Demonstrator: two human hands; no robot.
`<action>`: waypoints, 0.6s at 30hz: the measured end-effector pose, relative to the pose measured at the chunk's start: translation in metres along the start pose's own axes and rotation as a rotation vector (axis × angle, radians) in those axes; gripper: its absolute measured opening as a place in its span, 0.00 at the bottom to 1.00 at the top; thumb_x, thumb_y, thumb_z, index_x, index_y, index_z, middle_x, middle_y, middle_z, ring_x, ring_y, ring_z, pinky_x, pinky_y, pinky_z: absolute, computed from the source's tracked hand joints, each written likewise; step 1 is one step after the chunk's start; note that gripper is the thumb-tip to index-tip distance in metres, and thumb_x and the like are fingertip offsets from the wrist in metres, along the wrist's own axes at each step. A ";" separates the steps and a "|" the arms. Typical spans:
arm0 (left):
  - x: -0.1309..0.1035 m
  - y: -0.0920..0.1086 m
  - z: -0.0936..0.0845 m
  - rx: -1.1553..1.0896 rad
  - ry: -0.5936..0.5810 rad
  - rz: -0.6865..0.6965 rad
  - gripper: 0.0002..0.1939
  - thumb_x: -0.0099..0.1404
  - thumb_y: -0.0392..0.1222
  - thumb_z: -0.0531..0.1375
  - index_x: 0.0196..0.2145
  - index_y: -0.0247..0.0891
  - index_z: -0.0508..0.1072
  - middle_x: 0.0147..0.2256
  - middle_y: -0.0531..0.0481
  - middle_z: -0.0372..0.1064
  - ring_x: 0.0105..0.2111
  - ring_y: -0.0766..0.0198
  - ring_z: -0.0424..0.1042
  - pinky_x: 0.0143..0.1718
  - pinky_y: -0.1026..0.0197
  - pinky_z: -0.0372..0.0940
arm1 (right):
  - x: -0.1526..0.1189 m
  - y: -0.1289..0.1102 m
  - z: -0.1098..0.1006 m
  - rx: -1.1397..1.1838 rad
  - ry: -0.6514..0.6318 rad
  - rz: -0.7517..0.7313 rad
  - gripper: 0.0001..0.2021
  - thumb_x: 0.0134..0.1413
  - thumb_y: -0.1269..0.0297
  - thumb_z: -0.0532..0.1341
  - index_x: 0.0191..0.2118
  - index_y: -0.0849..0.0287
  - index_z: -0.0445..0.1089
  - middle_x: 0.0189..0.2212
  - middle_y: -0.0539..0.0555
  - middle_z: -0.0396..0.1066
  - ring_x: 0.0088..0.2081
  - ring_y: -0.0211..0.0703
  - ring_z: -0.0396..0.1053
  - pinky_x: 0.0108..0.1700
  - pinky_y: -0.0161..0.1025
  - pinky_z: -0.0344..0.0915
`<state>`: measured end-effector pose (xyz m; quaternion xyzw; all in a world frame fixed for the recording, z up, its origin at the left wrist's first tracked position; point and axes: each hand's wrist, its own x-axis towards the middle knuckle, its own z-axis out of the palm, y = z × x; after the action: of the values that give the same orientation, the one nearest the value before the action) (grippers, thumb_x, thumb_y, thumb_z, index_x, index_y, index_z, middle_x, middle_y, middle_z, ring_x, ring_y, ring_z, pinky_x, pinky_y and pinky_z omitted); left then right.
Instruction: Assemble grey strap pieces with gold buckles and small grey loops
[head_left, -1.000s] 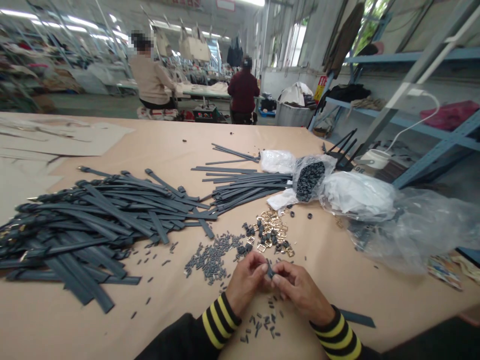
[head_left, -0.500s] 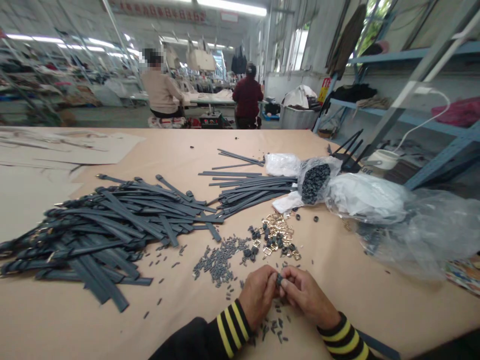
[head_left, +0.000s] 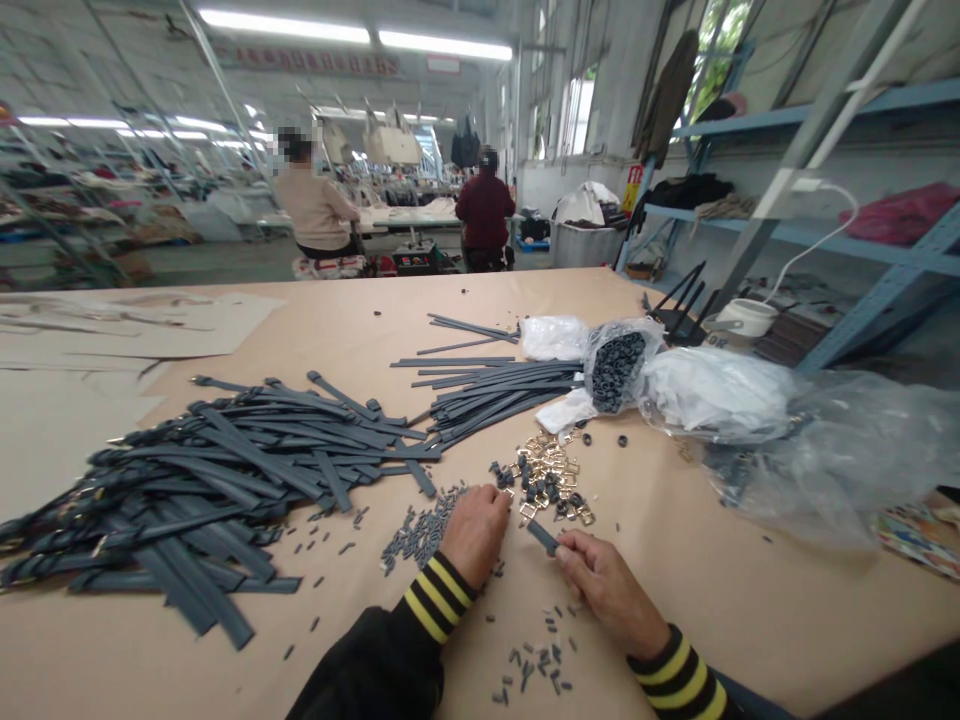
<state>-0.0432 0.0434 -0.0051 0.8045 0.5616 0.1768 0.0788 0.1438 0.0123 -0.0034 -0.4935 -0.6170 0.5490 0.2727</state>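
My right hand [head_left: 606,585] pinches the end of a short dark strip [head_left: 542,537], which points up and left toward the buckles. My left hand [head_left: 476,530] is at the near left edge of the gold buckles [head_left: 549,458], its fingers bent together; what they hold, if anything, is hidden. Dark loops lie among the buckles. Beside my left hand is a pile of small dark pieces [head_left: 420,535], and more small pieces [head_left: 541,665] are scattered between my forearms.
Finished-looking dark straps [head_left: 225,455] are heaped on the left, with plain strips [head_left: 502,390] beyond the buckles. A clear bag of dark loops [head_left: 616,370] and crumpled plastic [head_left: 847,450] lie to the right. Two people sit beyond the table [head_left: 322,310].
My hands have moved apart, the left one up and left to the buckles. The short dark strip now shows in my right hand. The camera view has shifted slightly.
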 end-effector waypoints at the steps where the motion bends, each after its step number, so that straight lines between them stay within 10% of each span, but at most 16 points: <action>1: 0.000 0.001 0.001 -0.003 -0.032 -0.010 0.08 0.58 0.30 0.49 0.29 0.35 0.66 0.32 0.44 0.64 0.33 0.59 0.62 0.35 0.56 0.60 | 0.000 0.000 0.000 0.009 0.005 -0.003 0.13 0.54 0.56 0.50 0.30 0.62 0.61 0.15 0.43 0.53 0.17 0.29 0.50 0.19 0.28 0.49; 9: -0.004 0.000 0.001 -0.747 0.046 -0.246 0.04 0.57 0.37 0.52 0.26 0.34 0.63 0.26 0.49 0.62 0.27 0.64 0.61 0.31 0.61 0.58 | -0.001 -0.002 0.003 0.047 -0.020 0.025 0.12 0.55 0.57 0.49 0.28 0.61 0.57 0.19 0.47 0.62 0.15 0.28 0.51 0.17 0.28 0.49; 14: -0.011 0.008 0.002 -1.721 -0.150 -0.459 0.09 0.53 0.41 0.60 0.26 0.33 0.64 0.26 0.51 0.65 0.26 0.70 0.64 0.31 0.67 0.59 | -0.006 -0.013 0.006 0.013 0.057 -0.040 0.11 0.55 0.59 0.50 0.27 0.61 0.57 0.16 0.43 0.54 0.18 0.30 0.51 0.21 0.29 0.50; 18: -0.015 0.015 0.004 -1.877 -0.192 -0.503 0.10 0.51 0.39 0.62 0.26 0.32 0.65 0.25 0.51 0.66 0.25 0.72 0.65 0.31 0.68 0.59 | -0.008 -0.022 0.008 -0.053 0.118 -0.073 0.12 0.55 0.58 0.50 0.27 0.60 0.58 0.17 0.43 0.50 0.19 0.31 0.49 0.21 0.29 0.49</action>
<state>-0.0332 0.0240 -0.0069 0.2826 0.3389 0.4639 0.7681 0.1327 0.0037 0.0175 -0.5093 -0.6317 0.4921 0.3152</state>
